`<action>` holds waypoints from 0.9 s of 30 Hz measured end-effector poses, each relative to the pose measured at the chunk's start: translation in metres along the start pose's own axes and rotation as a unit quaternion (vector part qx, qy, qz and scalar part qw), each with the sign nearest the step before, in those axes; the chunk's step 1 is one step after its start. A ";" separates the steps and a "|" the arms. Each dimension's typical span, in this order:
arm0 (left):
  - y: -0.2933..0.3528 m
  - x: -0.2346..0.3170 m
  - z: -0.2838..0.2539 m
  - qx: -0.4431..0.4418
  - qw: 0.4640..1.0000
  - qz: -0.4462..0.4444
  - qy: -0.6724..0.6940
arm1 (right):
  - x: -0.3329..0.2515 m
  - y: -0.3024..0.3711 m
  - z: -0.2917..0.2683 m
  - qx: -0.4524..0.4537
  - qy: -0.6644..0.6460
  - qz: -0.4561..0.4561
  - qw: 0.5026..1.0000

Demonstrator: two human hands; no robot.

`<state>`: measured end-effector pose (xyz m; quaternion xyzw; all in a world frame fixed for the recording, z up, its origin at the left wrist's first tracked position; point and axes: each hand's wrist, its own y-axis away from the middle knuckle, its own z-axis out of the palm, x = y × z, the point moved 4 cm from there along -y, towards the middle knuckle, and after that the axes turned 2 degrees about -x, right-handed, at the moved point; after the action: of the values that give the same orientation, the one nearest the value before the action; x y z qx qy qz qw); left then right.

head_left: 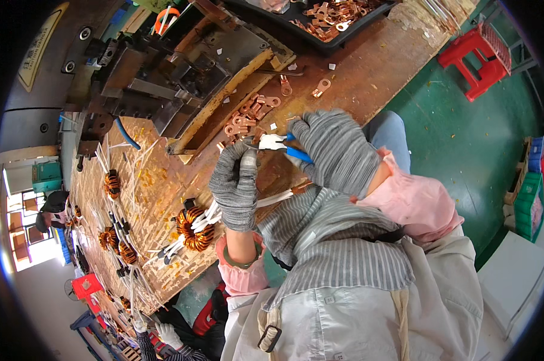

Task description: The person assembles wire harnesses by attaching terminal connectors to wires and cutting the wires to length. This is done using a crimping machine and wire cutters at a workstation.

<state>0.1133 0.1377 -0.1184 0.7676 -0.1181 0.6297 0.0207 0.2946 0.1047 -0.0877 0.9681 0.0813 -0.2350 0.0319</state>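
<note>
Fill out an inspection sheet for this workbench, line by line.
Surface: worn wooden bench, scratched and littered with scraps.
Job's things: blue-handled pliers; white wire leads; copper-wound coil.
Clutter: loose copper lugs; black tray of lugs; more coils.
Hands: left hand grips the leads; right hand holds the pliers; both in grey gloves.
Cables: blue cable by the metal press.
Surroundings: red stool, green floor, a co-worker's gloved hand.
</note>
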 end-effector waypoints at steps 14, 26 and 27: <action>-0.013 0.016 0.011 -0.020 0.999 0.038 -0.003 | 0.011 -0.002 0.010 0.107 -0.063 -0.047 0.991; -0.015 0.013 0.012 -0.015 1.000 -0.011 0.015 | 0.049 0.027 -0.028 0.300 -0.081 0.041 0.950; -0.014 0.014 0.012 -0.025 0.999 -0.024 0.012 | 0.035 0.023 -0.023 0.241 0.105 -0.007 0.965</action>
<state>0.1301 0.1474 -0.1054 0.7622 -0.1147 0.6346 0.0566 0.3400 0.0892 -0.0831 0.9657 0.0323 -0.1447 -0.2130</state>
